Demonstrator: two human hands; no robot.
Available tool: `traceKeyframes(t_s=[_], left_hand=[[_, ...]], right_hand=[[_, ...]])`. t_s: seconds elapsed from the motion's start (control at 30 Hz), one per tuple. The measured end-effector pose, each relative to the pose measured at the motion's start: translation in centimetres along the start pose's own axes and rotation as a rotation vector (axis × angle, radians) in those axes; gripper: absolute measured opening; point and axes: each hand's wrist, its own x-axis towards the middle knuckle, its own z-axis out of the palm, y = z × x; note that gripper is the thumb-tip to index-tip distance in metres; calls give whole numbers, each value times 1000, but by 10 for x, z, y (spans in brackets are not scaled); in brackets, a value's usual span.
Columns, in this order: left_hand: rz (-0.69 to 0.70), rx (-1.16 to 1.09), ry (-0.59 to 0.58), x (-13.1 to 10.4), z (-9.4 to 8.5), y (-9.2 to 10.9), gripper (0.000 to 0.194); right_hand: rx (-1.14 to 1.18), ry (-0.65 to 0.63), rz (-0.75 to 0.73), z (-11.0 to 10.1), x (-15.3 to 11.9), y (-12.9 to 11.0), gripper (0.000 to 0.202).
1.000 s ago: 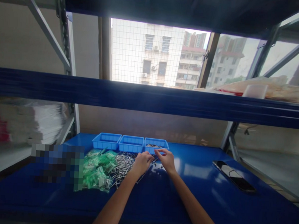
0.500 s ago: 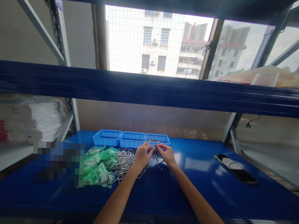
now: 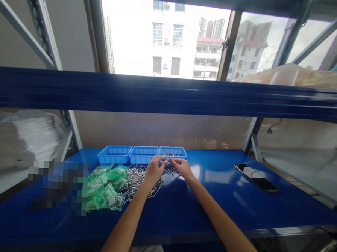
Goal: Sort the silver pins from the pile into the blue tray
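Observation:
My left hand and my right hand meet over the right side of a loose pile of slim silver metal pins. Thumb and fingers of both hands are pinched together around a small, thin metal pin, too small to make out in detail. Just behind the hands stands a blue bin holding more small metal pieces. Two more blue bins, the middle bin and the left bin, adjoin it in a row. Green plastic bags with small pieces inside lie left of the pile.
A black phone lies on the right of the blue tabletop. A blue shelf beam crosses above the hands, with metal uprights at both sides. Wrapped stacks stand at far left. A pixelated patch hides the table's left part.
The camera view has shifted slightly, moving the scene left in the picture. Both hands stay close together over the pile, fingers pinched, and a thin piece now shows between them.

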Motion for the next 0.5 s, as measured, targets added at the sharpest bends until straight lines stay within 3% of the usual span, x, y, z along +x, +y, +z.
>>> traceKeyframes(t_s=[0.27, 0.5], left_hand=[[-141, -13, 78, 0, -3, 0, 20], [-193, 148, 110, -1, -8, 2, 20]], right_hand=[[-28, -171, -81, 6, -6, 0, 39], [-6, 17, -34, 1, -1, -3, 29]])
